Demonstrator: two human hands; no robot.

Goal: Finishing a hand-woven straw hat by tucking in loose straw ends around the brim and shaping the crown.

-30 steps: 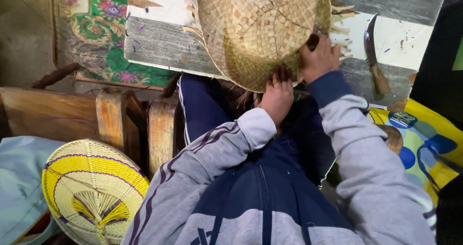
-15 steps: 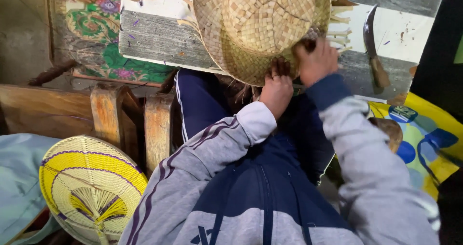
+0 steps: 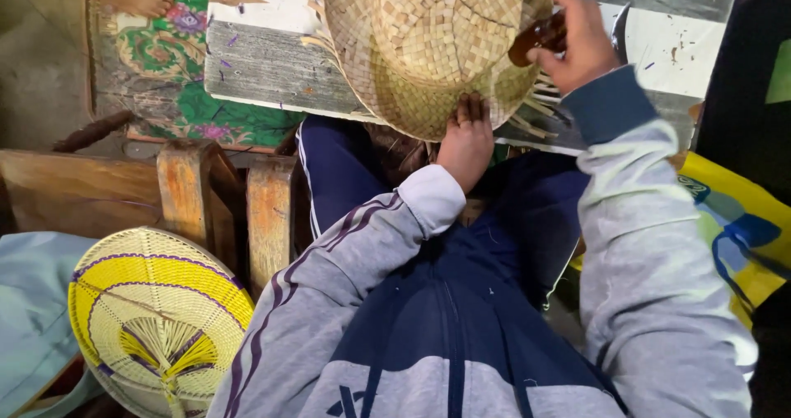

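While your left hand (image 3: 465, 142) presses its fingers flat against the near rim of the woven straw piece (image 3: 428, 47), that piece lies on the near edge of the weathered board (image 3: 264, 68). Your right hand (image 3: 577, 43) is closed around a brown-handled knife (image 3: 535, 39) at the weave's right side, beside loose strand ends (image 3: 540, 109). With the blade this close to your steadying fingers, a slip could nick them or cut sound strands; the overhanging weave might also tip.
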